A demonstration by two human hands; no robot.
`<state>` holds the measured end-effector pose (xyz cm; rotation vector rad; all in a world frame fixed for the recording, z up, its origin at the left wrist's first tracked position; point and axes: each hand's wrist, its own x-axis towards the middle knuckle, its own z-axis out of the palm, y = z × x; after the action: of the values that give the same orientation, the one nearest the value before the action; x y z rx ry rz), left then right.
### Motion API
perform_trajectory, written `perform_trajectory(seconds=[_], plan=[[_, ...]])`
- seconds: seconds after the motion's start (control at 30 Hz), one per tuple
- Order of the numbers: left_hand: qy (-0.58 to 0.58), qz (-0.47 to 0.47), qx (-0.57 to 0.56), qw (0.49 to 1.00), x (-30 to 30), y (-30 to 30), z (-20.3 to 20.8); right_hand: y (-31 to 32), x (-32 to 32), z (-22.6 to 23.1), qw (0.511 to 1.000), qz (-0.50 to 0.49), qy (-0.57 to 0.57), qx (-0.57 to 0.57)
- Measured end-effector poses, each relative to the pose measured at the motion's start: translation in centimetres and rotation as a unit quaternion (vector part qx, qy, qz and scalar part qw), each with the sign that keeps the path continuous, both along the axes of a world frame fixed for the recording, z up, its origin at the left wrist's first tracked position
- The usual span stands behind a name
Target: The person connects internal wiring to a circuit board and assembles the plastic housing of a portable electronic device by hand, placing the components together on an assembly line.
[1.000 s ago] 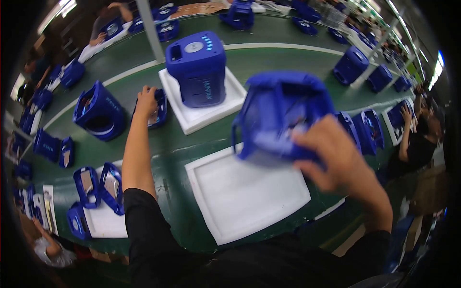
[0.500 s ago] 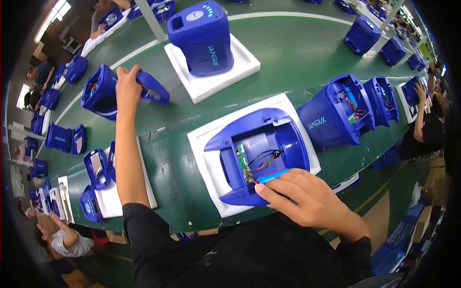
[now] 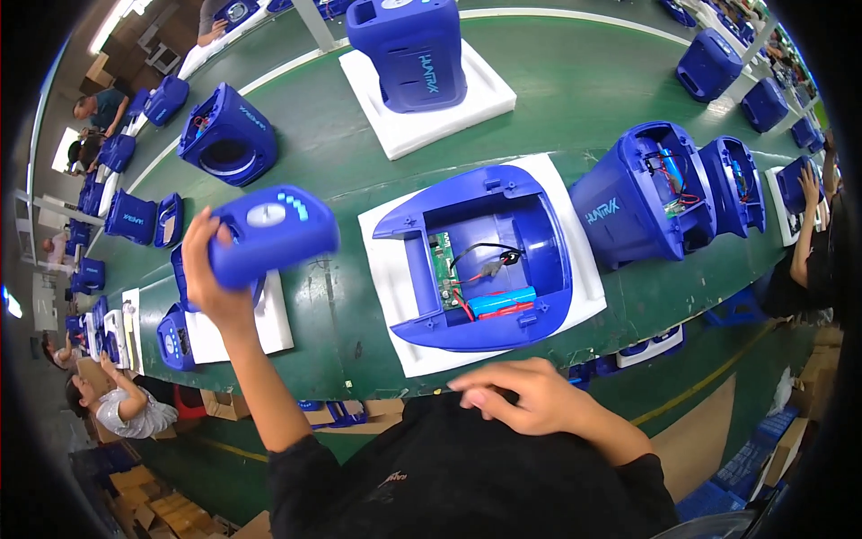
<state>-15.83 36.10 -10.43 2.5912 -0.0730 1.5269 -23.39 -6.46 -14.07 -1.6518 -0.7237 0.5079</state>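
Note:
My left hand (image 3: pixel 208 274) grips a blue plastic cover (image 3: pixel 301 235) with a pale oval button panel and light-blue marks, raised over the bench left of centre. In front of me an open blue housing (image 3: pixel 558 260) lies on a white foam pad (image 3: pixel 388 323). Inside it are a green circuit board (image 3: pixel 443 260), black and red wires, and a blue battery pack (image 3: pixel 507 300) along the near side. Close to my body, just off the bench's near edge, my right hand (image 3: pixel 539 397) is empty, its fingers partly stretched and apart.
Open blue housings (image 3: pixel 620 211) with wiring stand at the right. A closed blue unit (image 3: pixel 417 67) sits on foam behind. Another housing (image 3: pixel 229 135) with a round opening is at the back left; blue covers (image 3: pixel 174 340) lie on foam nearer. Co-workers sit along both sides.
My left hand has lifted the cover from the back left and brought it nearer. My right hand has let go of the battery pack, now inside the housing, and drawn back toward me.

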Motion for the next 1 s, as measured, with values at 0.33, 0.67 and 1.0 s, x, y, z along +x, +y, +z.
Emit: perform_trajectory(seconds=[0.33, 0.67, 1.0], plan=[[0.132, -0.286, -0.377, 0.871, -20.5, -6.1, -3.0, 10.4, -0.7, -4.8, 0.893, 0.104, 0.411, 0.152], [0.199, -0.222, -0.685, 0.665, -25.2, -4.7, -8.6, 10.8, -1.8, -7.8, 0.94, 0.21, 0.248, 0.105], [0.253, -0.518, -0.389, 0.719, -20.3, -3.4, -5.2, 12.2, -0.6, -5.5, 0.846, 0.216, 0.46, 0.16]])
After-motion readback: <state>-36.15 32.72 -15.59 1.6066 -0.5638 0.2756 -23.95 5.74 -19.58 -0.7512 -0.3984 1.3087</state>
